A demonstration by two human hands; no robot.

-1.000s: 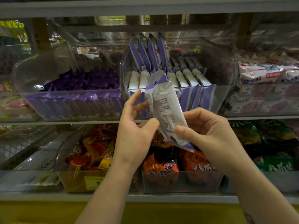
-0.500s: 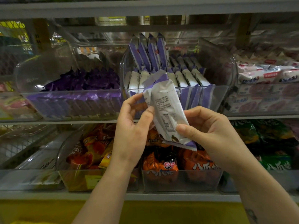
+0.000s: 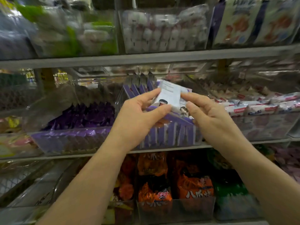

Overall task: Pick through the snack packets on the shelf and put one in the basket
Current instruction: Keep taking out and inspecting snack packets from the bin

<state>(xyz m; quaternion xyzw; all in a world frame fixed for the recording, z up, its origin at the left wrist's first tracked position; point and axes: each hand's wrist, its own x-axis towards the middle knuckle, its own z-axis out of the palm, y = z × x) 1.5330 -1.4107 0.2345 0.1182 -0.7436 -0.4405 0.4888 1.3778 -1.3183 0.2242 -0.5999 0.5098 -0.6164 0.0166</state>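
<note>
A white and purple snack packet (image 3: 168, 95) with small print is held over the clear bin (image 3: 170, 138) of matching purple packets on the middle shelf. My left hand (image 3: 139, 114) pinches its left side between thumb and fingers. My right hand (image 3: 209, 114) pinches its right side with the fingertips. The packet lies tilted back toward the bin, its lower end between my thumbs. No basket is in view.
A bin of dark purple packets (image 3: 78, 127) stands to the left, white and red packets (image 3: 259, 108) to the right. Orange snack bags (image 3: 191, 187) fill the shelf below. The shelf above holds clear bins of white sweets (image 3: 164, 30). The grey shelf edge (image 3: 146, 60) runs overhead.
Both hands lifted the packet up and forward over the purple bin, and the view tilted upward, bringing the upper shelf into sight. The picture is now blurred by motion.
</note>
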